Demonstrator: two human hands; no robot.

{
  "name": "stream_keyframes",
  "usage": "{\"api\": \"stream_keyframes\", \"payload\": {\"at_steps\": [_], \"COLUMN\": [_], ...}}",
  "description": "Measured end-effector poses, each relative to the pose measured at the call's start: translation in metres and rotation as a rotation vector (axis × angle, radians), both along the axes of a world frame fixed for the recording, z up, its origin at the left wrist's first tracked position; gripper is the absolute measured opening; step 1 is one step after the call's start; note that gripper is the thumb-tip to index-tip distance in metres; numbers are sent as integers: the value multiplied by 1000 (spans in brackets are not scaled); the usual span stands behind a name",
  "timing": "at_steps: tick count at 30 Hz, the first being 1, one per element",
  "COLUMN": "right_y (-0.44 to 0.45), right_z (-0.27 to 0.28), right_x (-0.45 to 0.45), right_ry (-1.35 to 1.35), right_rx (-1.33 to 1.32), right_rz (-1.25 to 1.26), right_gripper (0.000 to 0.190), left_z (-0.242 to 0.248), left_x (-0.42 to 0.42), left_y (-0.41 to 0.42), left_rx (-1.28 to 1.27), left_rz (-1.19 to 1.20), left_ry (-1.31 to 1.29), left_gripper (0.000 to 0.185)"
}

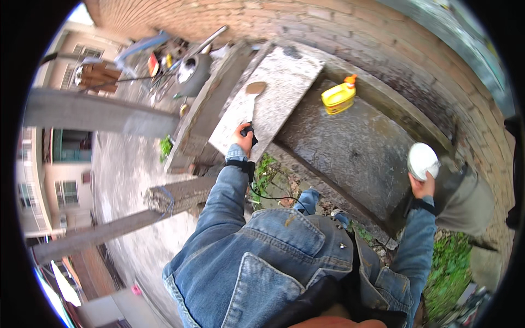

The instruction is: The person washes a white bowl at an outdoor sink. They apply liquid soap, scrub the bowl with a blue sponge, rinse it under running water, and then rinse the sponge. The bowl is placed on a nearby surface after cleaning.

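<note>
My left hand (243, 139) is closed around the black handle of a kitchen turner (251, 107). Its pale shaft points away from me and ends in a rounded brownish head, over a speckled stone slab (283, 78); whether the head touches the slab I cannot tell. On the right, my right hand (422, 186) grips the rim of a white bowl or dish (422, 161), held above the near right end of a wet, shallow concrete basin (348, 151). A yellow detergent bottle (339, 98) with an orange cap stands in the basin's far part.
A brick wall (369, 37) runs behind the basin. Left of the slab is a raised concrete edge (205, 106), with a grey metal drum or pot (195, 74) and clutter beyond. A large grey container (467, 201) stands at the right. Concrete beams (102, 112) cross the left side.
</note>
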State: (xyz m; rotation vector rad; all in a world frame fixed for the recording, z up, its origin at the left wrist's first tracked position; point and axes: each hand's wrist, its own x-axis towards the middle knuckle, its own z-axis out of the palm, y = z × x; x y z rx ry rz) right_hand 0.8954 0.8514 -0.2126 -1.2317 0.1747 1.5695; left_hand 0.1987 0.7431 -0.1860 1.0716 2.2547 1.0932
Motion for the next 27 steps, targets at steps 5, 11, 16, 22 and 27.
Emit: {"api": "stream_keyframes", "payload": {"at_steps": [5,11,16,22,27], "right_y": [-1,-1,-9,-19,-10], "right_z": [9,21,29,57,54], "right_x": [2,-7,-19,-39,-47], "right_ry": [-65,-84,-42,-38,-152], "right_rx": [-1,21,66,-102,-232], "right_rz": [-97,-110,-101,-121,-91], "right_gripper": [51,55,56,50,51], "left_z": [-8,15,30,31,35], "left_x": [-19,4,8,-7,-24], "left_y": [-26,-17,-7,-9,4], "left_rx": [-372,-824,-710,-553,-267], "left_rz": [72,-12,-51,-79,-102], "left_ry": [427,568,488,345,236], "left_gripper": [47,65,58,68,59]}}
